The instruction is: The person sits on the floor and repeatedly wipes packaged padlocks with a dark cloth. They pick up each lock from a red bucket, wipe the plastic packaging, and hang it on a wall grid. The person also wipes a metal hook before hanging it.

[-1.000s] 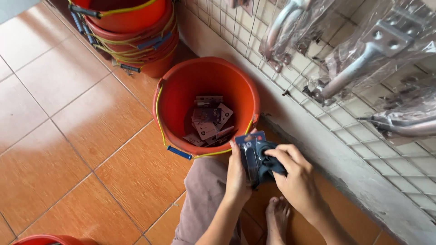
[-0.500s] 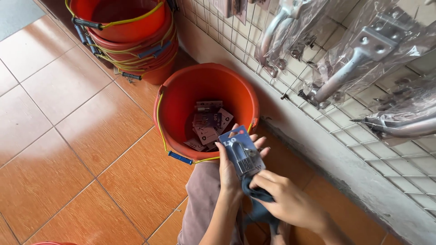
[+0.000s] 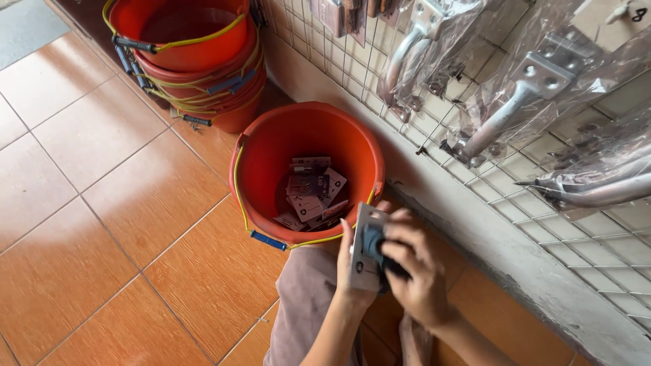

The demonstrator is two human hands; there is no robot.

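Observation:
My left hand (image 3: 350,271) holds a small flat packaged item (image 3: 364,252), grey card with a dark blue part, upright just in front of an orange bucket (image 3: 271,146). My right hand (image 3: 415,268) presses a dark cloth (image 3: 393,266) against the item's face, fingers curled over it. Several similar packaged items (image 3: 310,193) lie at the bottom of the bucket. My knee in grey-brown cloth (image 3: 305,305) is below the hands.
A stack of orange buckets (image 3: 186,54) with yellow handles stands at the back left. A white wire grid (image 3: 542,224) on the wall at right carries bagged metal handles (image 3: 502,115). Orange floor tiles (image 3: 102,203) stretch left.
The packaged item turned from flat-facing to more edge-on and upright, and my right hand with the cloth moved up over its face. The camera view shifted slightly down.

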